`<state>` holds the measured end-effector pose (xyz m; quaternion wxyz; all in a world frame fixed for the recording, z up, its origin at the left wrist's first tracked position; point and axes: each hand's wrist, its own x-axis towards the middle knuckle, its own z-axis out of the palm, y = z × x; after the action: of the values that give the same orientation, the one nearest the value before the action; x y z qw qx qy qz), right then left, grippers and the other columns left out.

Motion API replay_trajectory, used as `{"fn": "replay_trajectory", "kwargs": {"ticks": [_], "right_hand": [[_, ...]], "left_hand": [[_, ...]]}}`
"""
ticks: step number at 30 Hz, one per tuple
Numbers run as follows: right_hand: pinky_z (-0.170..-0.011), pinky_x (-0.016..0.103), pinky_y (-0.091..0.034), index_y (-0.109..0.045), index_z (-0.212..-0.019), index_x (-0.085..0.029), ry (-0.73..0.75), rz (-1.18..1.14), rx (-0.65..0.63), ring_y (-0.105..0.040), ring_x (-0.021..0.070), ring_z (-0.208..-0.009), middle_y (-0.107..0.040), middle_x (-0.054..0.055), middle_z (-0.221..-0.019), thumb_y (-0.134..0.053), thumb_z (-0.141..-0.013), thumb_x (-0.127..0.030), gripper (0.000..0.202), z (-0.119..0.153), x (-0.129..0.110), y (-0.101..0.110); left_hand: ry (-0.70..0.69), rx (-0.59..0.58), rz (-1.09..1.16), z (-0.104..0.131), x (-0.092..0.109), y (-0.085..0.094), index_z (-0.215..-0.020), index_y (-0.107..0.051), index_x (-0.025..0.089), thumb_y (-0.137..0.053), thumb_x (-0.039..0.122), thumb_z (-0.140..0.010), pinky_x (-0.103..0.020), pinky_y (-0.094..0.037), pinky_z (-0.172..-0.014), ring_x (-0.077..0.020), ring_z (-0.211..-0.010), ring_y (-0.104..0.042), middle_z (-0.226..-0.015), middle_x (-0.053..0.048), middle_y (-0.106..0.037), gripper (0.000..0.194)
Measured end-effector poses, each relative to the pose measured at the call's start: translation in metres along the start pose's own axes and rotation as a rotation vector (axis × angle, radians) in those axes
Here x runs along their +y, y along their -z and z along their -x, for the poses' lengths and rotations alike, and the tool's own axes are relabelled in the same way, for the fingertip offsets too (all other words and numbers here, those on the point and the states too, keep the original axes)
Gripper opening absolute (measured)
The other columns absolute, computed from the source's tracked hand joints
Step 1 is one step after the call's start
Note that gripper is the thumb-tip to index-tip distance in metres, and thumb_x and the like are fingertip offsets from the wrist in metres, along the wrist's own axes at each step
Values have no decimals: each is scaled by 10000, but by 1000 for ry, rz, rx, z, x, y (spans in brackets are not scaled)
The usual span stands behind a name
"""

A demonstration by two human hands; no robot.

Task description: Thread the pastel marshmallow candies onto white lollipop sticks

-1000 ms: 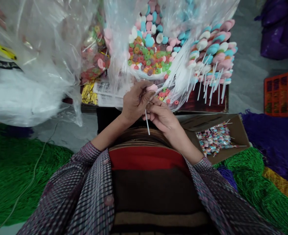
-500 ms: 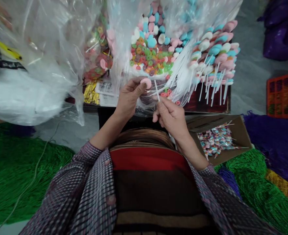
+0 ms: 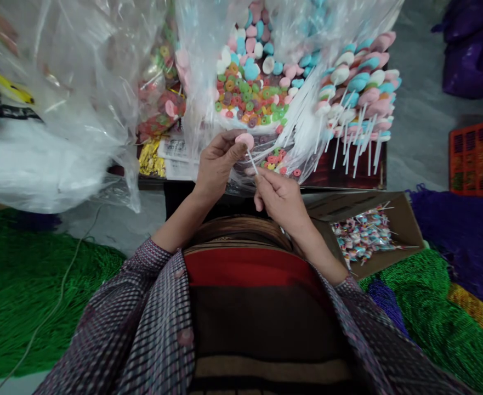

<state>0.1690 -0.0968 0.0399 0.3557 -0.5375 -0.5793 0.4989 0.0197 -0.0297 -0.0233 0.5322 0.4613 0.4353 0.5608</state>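
Observation:
Between thumb and fingers, my left hand (image 3: 220, 156) pinches a flat pink marshmallow (image 3: 245, 140). My right hand (image 3: 281, 193) grips a thin white lollipop stick (image 3: 253, 162) near its lower end. The stick's upper tip meets the marshmallow's lower edge; whether it has gone in, I cannot tell. Just beyond my hands lie ring-shaped gummies (image 3: 251, 99) in green, red and orange, with pink, blue and white marshmallows (image 3: 260, 46) behind them. A bundle of loose white sticks (image 3: 301, 120) lies to the right of the gummies.
Marshmallow skewers (image 3: 358, 82) are stacked at the table's right side, sticks pointing toward me. Below them stands a cardboard box (image 3: 405, 230) of wrapped candies. Large clear plastic bags (image 3: 89, 66) cover the left. An orange crate (image 3: 477, 156) sits far right, and green strands (image 3: 39, 296) cover the floor.
My right hand has moved left and slightly down, bringing the stick from a gap beside the marshmallow to its edge. My left hand has stayed nearly still.

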Motion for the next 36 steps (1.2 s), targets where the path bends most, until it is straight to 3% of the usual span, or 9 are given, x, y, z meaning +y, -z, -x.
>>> {"fn": "replay_trajectory", "kwargs": {"ticks": [7, 15, 20, 24, 31, 33, 36], "right_hand": [[-374, 196, -240, -733, -1068, -189, -215, -250, -15, -322, 55, -344, -476, -111, -435, -579, -987, -543, 394, 5, -6, -1], [-350, 187, -201, -630, -934, -224, -264, -366, 36, -279, 46, -325, -424, -132, -448, -566, -996, -541, 329, 8, 0, -11], [-344, 190, -184, -612, -895, -217, -277, -387, -34, -278, 43, -323, -444, -128, -448, -605, -970, -558, 349, 2, 7, 3], [-367, 192, -191, -643, -909, -205, -256, -280, -115, -329, 43, -375, -503, -102, -502, -651, -937, -590, 386, 7, 13, 15], [-392, 214, -198, -505, -732, -230, -235, -312, 61, -270, 52, -388, -431, -104, -474, -623, -905, -707, 521, 3, 33, 5], [-409, 219, -235, -574, -791, -223, -188, -259, 61, -302, 59, -394, -466, -96, -499, -613, -895, -734, 523, -3, 34, 8], [-481, 235, -341, -619, -796, -216, -43, -98, 99, -409, 77, -455, -552, -57, -588, -581, -922, -724, 525, -21, 32, 19]], "left_hand": [[-142, -5, -281, 11, 9, 7, -1055, -713, 268, -791, 486, -881, -314, -548, -899, -144, -955, -719, -993, 20, -791, 290], [-333, -98, -409, 23, -6, -3, -1092, -733, 275, -653, 491, -978, -328, -554, -926, -184, -1007, -730, -1060, -41, -791, 257], [-388, -146, -447, 23, -7, -3, -1094, -747, 256, -576, 526, -1012, -306, -565, -855, -170, -932, -738, -978, -45, -797, 330], [-364, -104, -519, 21, -4, 0, -1070, -744, 246, -588, 515, -1006, -304, -568, -851, -173, -940, -745, -1018, -59, -810, 318], [-450, -282, -575, 32, -4, -10, -1114, -741, 192, -445, 451, -1077, -288, -576, -858, -164, -954, -757, -1032, -84, -817, 395], [-423, -300, -616, 24, 1, -3, -1152, -729, 195, -415, 431, -1089, -288, -574, -892, -164, -995, -752, -1072, -82, -809, 398], [-351, -190, -813, 0, 7, 17, -1135, -715, 208, -452, 424, -1072, -342, -547, -998, -209, -1084, -720, -1112, -94, -781, 346]]}}
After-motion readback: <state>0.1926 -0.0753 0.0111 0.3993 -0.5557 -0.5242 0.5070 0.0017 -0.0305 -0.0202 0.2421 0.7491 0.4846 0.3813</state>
